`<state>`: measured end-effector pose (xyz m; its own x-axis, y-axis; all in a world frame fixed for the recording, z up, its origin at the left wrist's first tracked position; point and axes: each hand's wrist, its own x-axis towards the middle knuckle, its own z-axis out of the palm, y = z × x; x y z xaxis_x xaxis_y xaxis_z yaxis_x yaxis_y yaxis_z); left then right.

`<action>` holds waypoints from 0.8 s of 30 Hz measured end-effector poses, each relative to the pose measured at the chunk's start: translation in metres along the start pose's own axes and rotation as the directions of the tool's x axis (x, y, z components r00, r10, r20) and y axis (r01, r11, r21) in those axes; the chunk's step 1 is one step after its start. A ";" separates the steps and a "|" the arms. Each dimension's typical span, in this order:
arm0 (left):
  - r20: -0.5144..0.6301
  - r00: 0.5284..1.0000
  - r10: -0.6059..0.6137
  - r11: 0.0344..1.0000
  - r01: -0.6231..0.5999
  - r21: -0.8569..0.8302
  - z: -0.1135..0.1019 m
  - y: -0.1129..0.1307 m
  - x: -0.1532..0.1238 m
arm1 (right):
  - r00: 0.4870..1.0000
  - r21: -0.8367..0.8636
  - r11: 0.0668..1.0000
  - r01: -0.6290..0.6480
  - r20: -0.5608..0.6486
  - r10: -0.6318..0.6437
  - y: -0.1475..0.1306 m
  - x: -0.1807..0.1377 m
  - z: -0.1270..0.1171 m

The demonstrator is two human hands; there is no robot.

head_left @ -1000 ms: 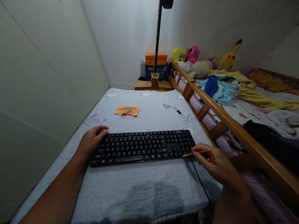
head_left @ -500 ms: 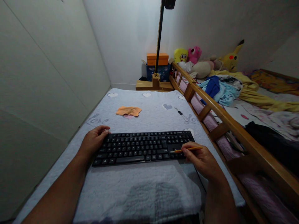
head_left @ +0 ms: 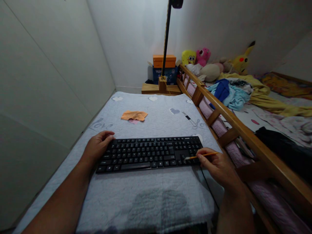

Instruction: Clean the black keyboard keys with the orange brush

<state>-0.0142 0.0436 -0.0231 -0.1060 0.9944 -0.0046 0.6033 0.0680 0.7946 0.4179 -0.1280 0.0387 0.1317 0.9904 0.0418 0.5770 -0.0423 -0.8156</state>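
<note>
The cloth-covered desk [head_left: 146, 191] carries the black keyboard [head_left: 143, 152]. Against the keyboard's left end lies the left hand [head_left: 98, 145] — whether it clamps on, I cannot tell. At the keyboard's right end, the right hand [head_left: 217, 165] pinches together. Beyond the keyboard lies an orange cloth [head_left: 133, 115], beyond its number pad [head_left: 193, 147] a slim tool [head_left: 187, 117]. In that pinch — a yellow brush [head_left: 193, 157], tip at the keyboard's arrow keys [head_left: 182, 161].

left hand [head_left: 98, 145]: at keyboard [head_left: 141, 152] left end | right hand [head_left: 215, 162]: pinching brush [head_left: 193, 157], tip at arrow keys [head_left: 179, 162] | orange cloth [head_left: 134, 115]: beyond
</note>
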 end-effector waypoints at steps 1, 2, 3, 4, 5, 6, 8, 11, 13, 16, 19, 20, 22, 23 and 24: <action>0.001 1.000 -0.002 1.000 0.002 -0.003 0.000 0.000 0.000 | 1.000 -0.020 1.000 0.013 -0.022 -0.013 0.000 0.000 -0.001; 0.002 1.000 -0.004 1.000 0.005 -0.007 0.000 0.000 0.000 | 0.998 -0.037 0.999 0.024 -0.053 -0.026 0.000 0.000 -0.003; 0.005 1.000 -0.007 1.000 0.007 -0.009 0.000 0.000 0.000 | 0.995 -0.051 0.998 0.029 -0.091 -0.034 0.000 0.001 -0.004; 0.009 1.000 -0.011 1.000 0.011 -0.010 0.000 0.000 0.000 | 0.991 -0.055 0.998 0.029 -0.132 -0.037 -0.001 0.002 -0.004; 0.012 1.000 -0.013 1.000 0.013 -0.012 0.000 0.000 0.000 | 0.986 -0.045 0.999 0.026 -0.166 -0.033 -0.003 0.003 -0.004; 0.011 1.000 -0.013 1.000 0.014 -0.016 0.000 0.001 0.000 | 0.981 -0.021 1.000 0.023 -0.190 -0.027 -0.006 0.006 -0.003; 0.012 1.000 -0.012 1.000 0.012 -0.020 0.000 0.002 0.001 | 0.982 0.063 0.998 0.024 -0.187 -0.012 -0.014 0.012 0.002; 0.017 1.000 -0.011 0.999 0.011 -0.030 -0.001 0.003 0.000 | 0.986 0.134 0.990 0.049 -0.162 -0.027 -0.029 0.026 0.015; 0.021 1.000 -0.013 0.999 0.013 -0.038 -0.001 0.004 0.000 | 0.982 0.107 0.992 0.071 -0.180 -0.051 -0.037 0.036 0.025; 0.006 1.000 -0.009 0.999 0.009 -0.047 0.000 0.002 0.000 | 0.972 0.006 0.996 0.094 -0.219 -0.090 -0.039 0.048 0.038; 0.011 1.000 -0.012 0.998 0.012 -0.060 0.001 0.000 0.001 | 0.959 -0.044 0.994 0.096 -0.262 -0.104 -0.032 0.055 0.049; 0.013 1.000 -0.015 0.998 0.016 -0.064 0.001 0.000 0.001 | 0.957 -0.044 0.995 0.095 -0.271 -0.103 -0.029 0.056 0.052; 0.014 1.000 -0.023 0.998 0.024 -0.064 0.001 0.002 0.001 | 0.952 -0.035 0.995 0.095 -0.289 -0.101 -0.023 0.058 0.057; 0.014 1.000 -0.027 0.997 0.028 -0.067 0.001 0.002 0.001 | 0.949 -0.031 0.995 0.095 -0.298 -0.100 -0.021 0.059 0.059; 0.015 0.999 -0.031 0.997 0.032 -0.072 0.001 0.003 0.001 | 0.947 -0.027 0.995 0.096 -0.305 -0.100 -0.020 0.060 0.061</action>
<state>-0.0118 0.0446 -0.0215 -0.1124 0.9929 -0.0386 0.5414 0.0937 0.8355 0.3648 -0.0595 0.0222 0.3131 0.9019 0.2974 0.6087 0.0498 -0.7919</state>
